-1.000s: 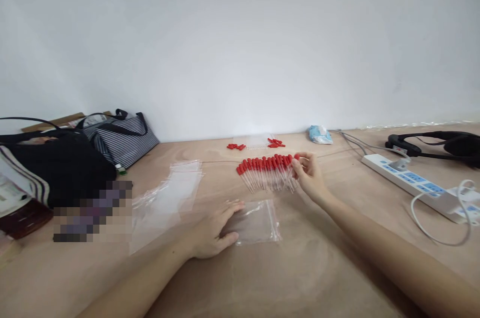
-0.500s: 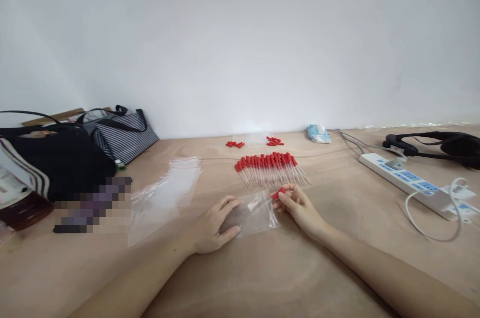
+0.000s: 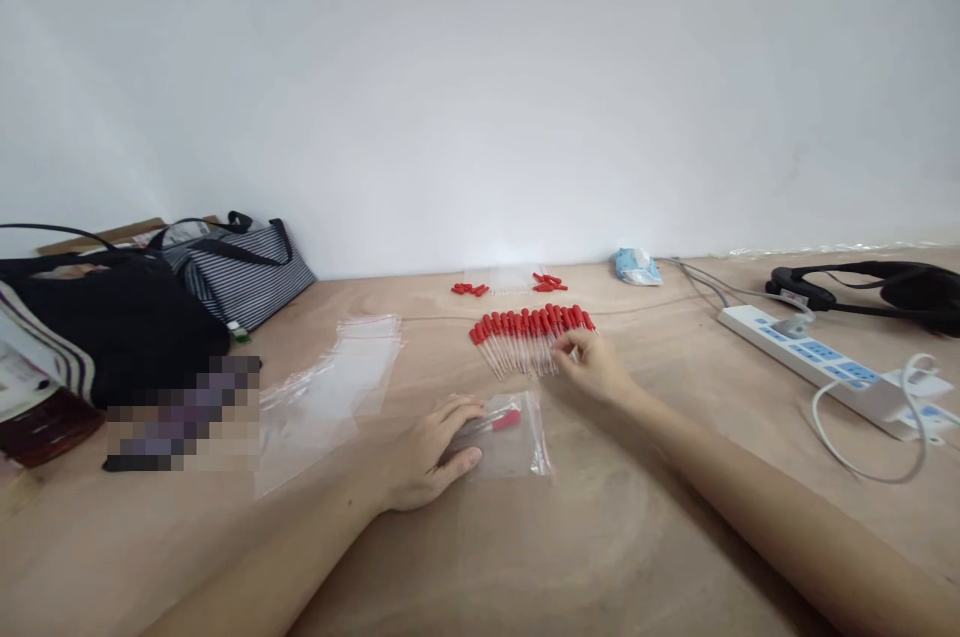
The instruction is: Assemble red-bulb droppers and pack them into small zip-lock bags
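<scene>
Evidently, the pale brown wooden desk (image 3: 645, 537) meets a plain whitish wall (image 3: 480, 97). Since the earlier frame, one red-capped clear dropper (image 3: 504, 419) has gone from the right hand (image 3: 598, 372) into the clear plastic zip bag (image 3: 517, 452) at centre, and that hand has moved up to the fanned row of red-capped droppers (image 3: 529, 325), more than a dozen. Its fingers are bent close together; whether they pinch one, I cannot tell. The left hand (image 3: 429, 452) rests on the bag, fingers and thumb spread. Two small red clusters (image 3: 469, 289) lie behind; one white power strip (image 3: 810, 357) sits at right.
</scene>
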The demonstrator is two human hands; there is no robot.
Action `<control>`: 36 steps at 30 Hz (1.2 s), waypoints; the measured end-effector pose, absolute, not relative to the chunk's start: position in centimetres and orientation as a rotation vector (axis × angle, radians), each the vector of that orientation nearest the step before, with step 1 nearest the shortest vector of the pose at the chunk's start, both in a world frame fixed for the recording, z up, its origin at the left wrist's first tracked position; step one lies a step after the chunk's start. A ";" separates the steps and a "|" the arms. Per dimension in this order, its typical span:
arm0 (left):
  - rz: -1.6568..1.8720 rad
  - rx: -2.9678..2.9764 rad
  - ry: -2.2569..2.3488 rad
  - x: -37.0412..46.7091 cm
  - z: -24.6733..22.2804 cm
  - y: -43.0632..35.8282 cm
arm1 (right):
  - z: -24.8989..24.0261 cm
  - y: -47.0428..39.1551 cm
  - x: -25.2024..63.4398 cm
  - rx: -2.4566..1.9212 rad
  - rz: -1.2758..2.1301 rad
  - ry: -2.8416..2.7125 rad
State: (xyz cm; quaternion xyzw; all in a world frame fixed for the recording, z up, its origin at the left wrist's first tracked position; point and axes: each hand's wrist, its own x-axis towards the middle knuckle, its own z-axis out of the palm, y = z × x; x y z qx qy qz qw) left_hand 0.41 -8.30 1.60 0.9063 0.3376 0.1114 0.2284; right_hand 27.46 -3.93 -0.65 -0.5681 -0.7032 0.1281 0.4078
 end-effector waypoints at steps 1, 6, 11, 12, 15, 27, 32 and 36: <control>0.284 2.484 0.915 0.2 1.7 -8.2 | -0.5 -2.6 27.7 -1.501 0.238 -1.729; 0.215 2.501 0.817 -0.9 1.3 -7.7 | -0.4 2.1 26.9 -1.754 0.018 -1.690; 0.359 2.556 0.774 -0.8 0.8 -7.6 | -0.9 3.0 26.4 -1.721 0.089 -1.637; 0.363 2.558 0.769 -0.7 0.9 -7.6 | -0.8 3.0 26.6 -1.671 0.135 -1.596; 0.356 2.553 0.777 -0.5 1.2 -7.7 | -0.1 2.6 27.7 -1.547 0.238 -1.508; 0.314 2.539 0.813 -0.7 1.2 -7.9 | -2.2 -7.3 28.2 -1.095 0.960 -0.843; 0.267 2.543 0.848 -0.8 0.8 -7.7 | -2.5 -8.8 26.2 -1.060 1.154 -0.864; 0.259 2.553 0.822 -0.5 1.1 -7.7 | -2.6 -9.4 25.5 -1.100 1.085 -1.159</control>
